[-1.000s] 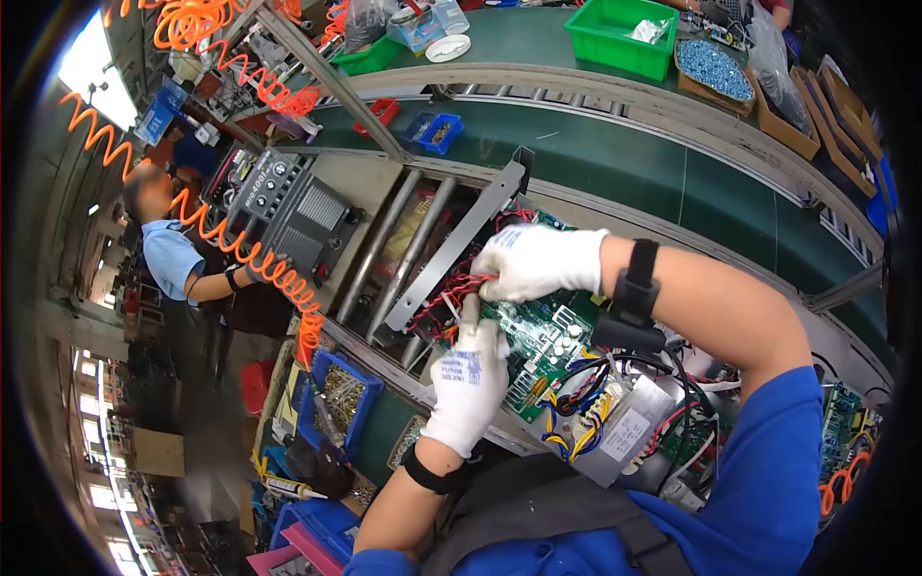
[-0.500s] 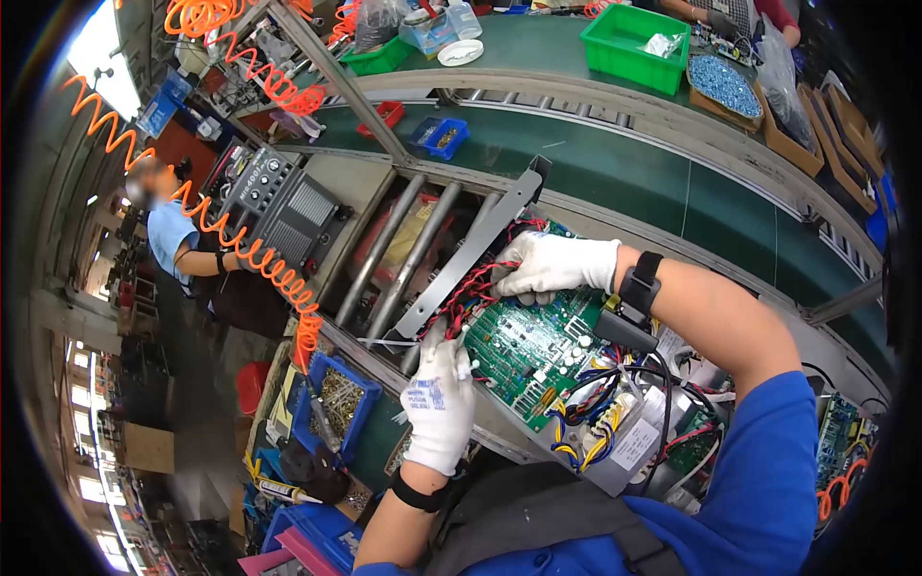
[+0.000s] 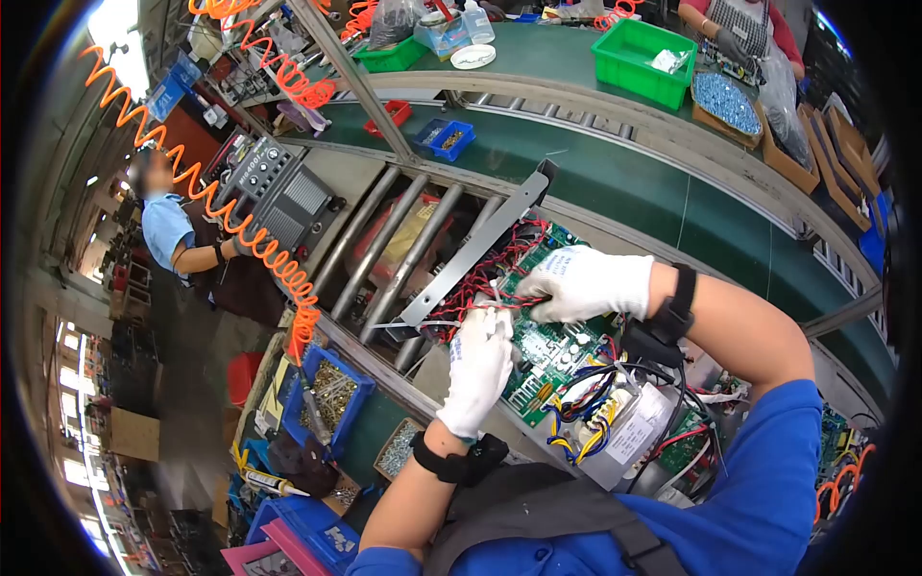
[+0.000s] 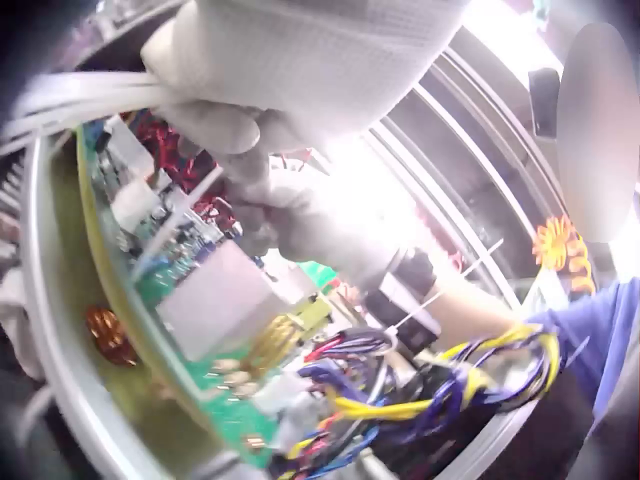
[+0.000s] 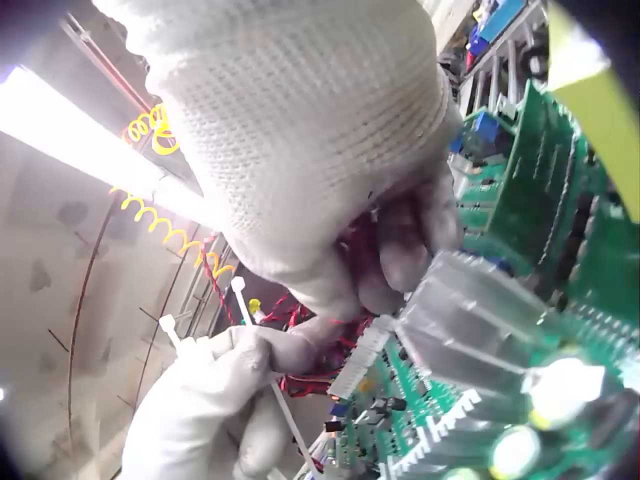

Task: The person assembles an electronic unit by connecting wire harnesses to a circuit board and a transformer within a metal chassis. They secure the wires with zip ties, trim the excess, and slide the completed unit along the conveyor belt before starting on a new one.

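Both hands wear white knit gloves and work close together over a green circuit board (image 3: 552, 348). My left hand (image 3: 477, 363) holds white cable ties (image 5: 241, 302), their heads standing up past its fingers in the right wrist view. In the left wrist view the loose ends of these ties fan out to the left. My right hand (image 3: 593, 284) pinches a bundle of red and black twisted wires (image 3: 514, 301), its fingertips partly hidden behind the glove. More of these wires lie along a grey metal panel (image 3: 473, 254) standing at the board's edge.
Yellow, blue and black cables (image 3: 595, 432) lie beside a labelled metal box (image 3: 636, 427). Rollers (image 3: 384, 259) run beyond the panel. A blue bin (image 3: 328, 403) of fasteners sits left, below an orange coiled hose (image 3: 279, 264). Another person (image 3: 173, 230) stands by a welding machine (image 3: 279, 192).
From half a second ago, my left hand has come up and right from the panel's near end to the right hand. The right hand has shifted slightly right, still on the wires.
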`<state>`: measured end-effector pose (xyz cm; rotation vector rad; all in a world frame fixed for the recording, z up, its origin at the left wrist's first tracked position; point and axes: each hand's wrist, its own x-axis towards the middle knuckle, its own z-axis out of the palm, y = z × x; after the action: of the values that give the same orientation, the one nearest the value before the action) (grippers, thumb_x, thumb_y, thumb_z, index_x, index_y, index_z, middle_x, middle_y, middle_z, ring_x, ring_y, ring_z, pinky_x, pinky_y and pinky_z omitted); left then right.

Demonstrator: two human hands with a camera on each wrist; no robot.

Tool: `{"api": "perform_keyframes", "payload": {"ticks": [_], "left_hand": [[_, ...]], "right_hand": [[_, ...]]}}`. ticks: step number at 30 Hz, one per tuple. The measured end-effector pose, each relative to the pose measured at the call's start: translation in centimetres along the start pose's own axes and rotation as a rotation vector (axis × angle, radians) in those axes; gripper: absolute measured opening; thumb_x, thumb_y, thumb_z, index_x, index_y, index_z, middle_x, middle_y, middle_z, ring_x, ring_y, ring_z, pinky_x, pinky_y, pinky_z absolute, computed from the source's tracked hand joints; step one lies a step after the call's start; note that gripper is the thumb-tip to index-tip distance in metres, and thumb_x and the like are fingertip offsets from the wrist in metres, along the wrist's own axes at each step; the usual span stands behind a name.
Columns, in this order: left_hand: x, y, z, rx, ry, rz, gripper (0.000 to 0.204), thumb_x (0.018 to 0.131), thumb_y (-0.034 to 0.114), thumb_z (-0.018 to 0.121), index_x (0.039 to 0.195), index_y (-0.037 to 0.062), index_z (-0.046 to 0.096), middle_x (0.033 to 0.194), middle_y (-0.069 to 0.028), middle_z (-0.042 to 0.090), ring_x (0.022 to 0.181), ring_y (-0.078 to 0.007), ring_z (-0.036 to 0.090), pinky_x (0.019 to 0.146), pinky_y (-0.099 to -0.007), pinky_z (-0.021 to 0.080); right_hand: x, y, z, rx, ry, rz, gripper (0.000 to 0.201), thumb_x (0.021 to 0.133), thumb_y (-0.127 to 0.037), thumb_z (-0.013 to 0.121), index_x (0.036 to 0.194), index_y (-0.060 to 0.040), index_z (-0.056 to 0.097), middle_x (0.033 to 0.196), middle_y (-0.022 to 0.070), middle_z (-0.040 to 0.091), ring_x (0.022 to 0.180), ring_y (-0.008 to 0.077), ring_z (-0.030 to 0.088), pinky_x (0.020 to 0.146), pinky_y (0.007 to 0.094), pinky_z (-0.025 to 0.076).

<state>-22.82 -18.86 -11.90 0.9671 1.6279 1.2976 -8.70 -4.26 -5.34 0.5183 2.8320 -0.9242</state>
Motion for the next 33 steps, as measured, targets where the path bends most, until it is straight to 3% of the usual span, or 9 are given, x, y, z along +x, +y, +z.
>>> {"api": "perform_keyframes", "payload": {"ticks": [1,4,7,15,21,24,25,29,33], "left_hand": [[0.4,0.5,0.5,-0.025,0.019,-0.069,0.010,0.094,0.014,0.051,0.097,0.0042,0.053,0.073,-0.0017,0.052,0.056,-0.0096,0.052,0.045,-0.0251,0.039],[1.3,-2.5,0.8,0.696,0.109,0.737,0.008,0.093,0.012,0.048,0.093,0.0056,0.052,0.079,-0.0102,0.055,0.057,-0.0238,0.055,0.050,-0.0355,0.044],[0.0,-0.2,0.1,0.883,-0.079,0.460,0.003,0.089,0.007,0.050,0.092,0.0074,0.052,0.087,-0.0127,0.055,0.073,-0.0318,0.059,0.063,-0.0403,0.046],[0.5,-0.4,-1.1,0.707,-0.093,0.503,0.007,0.088,0.005,0.052,0.093,0.0069,0.056,0.090,-0.0154,0.055,0.083,-0.0353,0.059,0.068,-0.0425,0.048],[0.4,-0.2,-0.7,0.742,-0.019,0.516,0.009,0.088,0.012,0.054,0.096,0.0070,0.055,0.098,-0.0165,0.059,0.087,-0.0355,0.062,0.070,-0.0439,0.052],[0.0,0.1,-1.0,0.672,0.011,0.520,0.008,0.089,0.012,0.052,0.094,0.0060,0.055,0.096,-0.0156,0.059,0.086,-0.0355,0.061,0.071,-0.0428,0.051],[-0.3,0.5,-1.2,0.656,0.017,0.509,0.008,0.090,0.011,0.052,0.095,0.0059,0.055,0.097,-0.0154,0.060,0.087,-0.0352,0.062,0.072,-0.0418,0.051],[-2.1,0.7,-2.7,0.413,0.103,0.388,0.026,0.090,0.005,0.051,0.115,0.0020,0.060,0.091,-0.0155,0.064,0.071,-0.0192,0.060,0.069,-0.0276,0.048],[-1.6,0.0,-2.3,0.748,0.116,0.237,0.033,0.090,0.010,0.053,0.120,-0.0002,0.059,0.086,-0.0143,0.065,0.068,-0.0192,0.064,0.065,-0.0302,0.051]], "right_hand": [[-0.7,0.0,-0.7,-0.062,-0.028,-0.003,0.037,0.084,-0.029,0.063,0.109,-0.0025,0.064,0.089,0.0193,0.065,0.086,0.0322,0.064,0.076,0.0383,0.049],[-1.3,0.0,-2.9,0.267,-0.026,-0.087,0.040,0.086,-0.030,0.062,0.109,0.0024,0.062,0.098,0.0198,0.065,0.093,0.0339,0.062,0.082,0.0387,0.048],[-0.5,0.6,-2.2,0.177,-0.017,-0.074,0.032,0.088,-0.028,0.059,0.105,-0.0006,0.064,0.095,0.0188,0.065,0.092,0.0336,0.062,0.080,0.0388,0.049],[1.6,0.0,0.6,-0.667,0.399,-0.153,0.013,0.077,-0.016,0.057,0.078,-0.0043,0.062,0.067,0.0118,0.059,0.064,0.0290,0.063,0.055,0.0402,0.050],[2.0,-1.7,0.4,-0.311,0.449,-0.286,0.016,0.079,-0.014,0.059,0.087,-0.0007,0.063,0.073,0.0165,0.062,0.068,0.0356,0.063,0.061,0.0445,0.049],[2.7,-1.3,-0.8,0.038,0.157,-0.195,0.026,0.076,-0.021,0.062,0.086,0.0029,0.066,0.076,0.0229,0.062,0.078,0.0373,0.064,0.071,0.0445,0.049],[2.2,-1.0,-1.5,0.159,-0.006,0.072,0.030,0.078,-0.022,0.061,0.095,0.0018,0.067,0.082,0.0238,0.063,0.083,0.0369,0.064,0.074,0.0434,0.050],[1.6,1.3,-0.9,0.189,0.063,-0.062,0.035,0.087,-0.028,0.056,0.104,0.0013,0.065,0.089,0.0213,0.065,0.087,0.0339,0.064,0.077,0.0402,0.050],[2.3,2.8,-0.2,0.332,0.131,-0.022,0.030,0.092,-0.027,0.050,0.097,-0.0014,0.064,0.080,0.0157,0.065,0.077,0.0321,0.064,0.073,0.0401,0.049]]}}
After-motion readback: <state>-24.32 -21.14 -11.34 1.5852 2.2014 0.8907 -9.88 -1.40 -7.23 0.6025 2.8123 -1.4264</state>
